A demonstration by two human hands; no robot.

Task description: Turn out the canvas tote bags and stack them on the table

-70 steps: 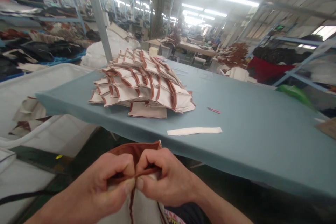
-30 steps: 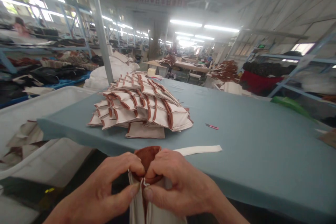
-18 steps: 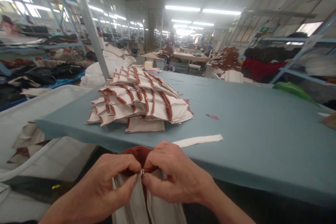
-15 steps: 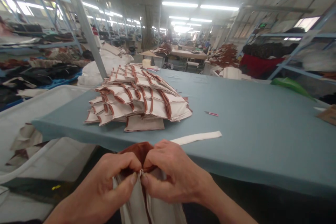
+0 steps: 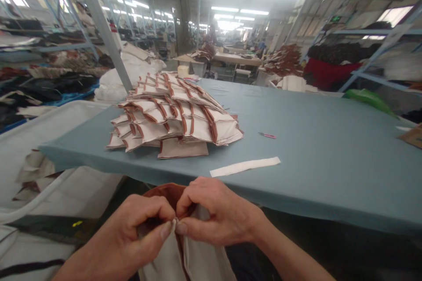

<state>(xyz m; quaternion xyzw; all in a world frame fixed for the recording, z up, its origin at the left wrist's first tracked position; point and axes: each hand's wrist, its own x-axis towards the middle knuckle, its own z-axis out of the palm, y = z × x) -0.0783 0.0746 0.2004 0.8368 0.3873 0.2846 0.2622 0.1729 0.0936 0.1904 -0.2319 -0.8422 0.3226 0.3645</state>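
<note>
Both hands pinch the edge of a cream fabric piece with brown trim (image 5: 206, 257), held low in front of me near the table's front edge. My left hand (image 5: 136, 226) grips the edge between thumb and forefinger on the left side. Close beside it, almost touching, my right hand (image 5: 214, 213) pinches the same edge from the right. A brown part of the piece (image 5: 165, 191) curves up behind the fingers. Just past the hands, a white fabric strip (image 5: 245, 166) lies flat on the blue-covered table (image 5: 313, 158).
A large stack of cream pieces with brown edging (image 5: 174, 116) covers the table's left part. Small pink-handled thread snips (image 5: 267, 135) lie right of it. A white bin (image 5: 82, 116) stands at the left, and a green bag (image 5: 369, 100) sits at the far right.
My view has tipped down slightly, so the table scene sits higher. The hands keep their pinch, and the near end of the white strip now shows clear of the right hand.
</note>
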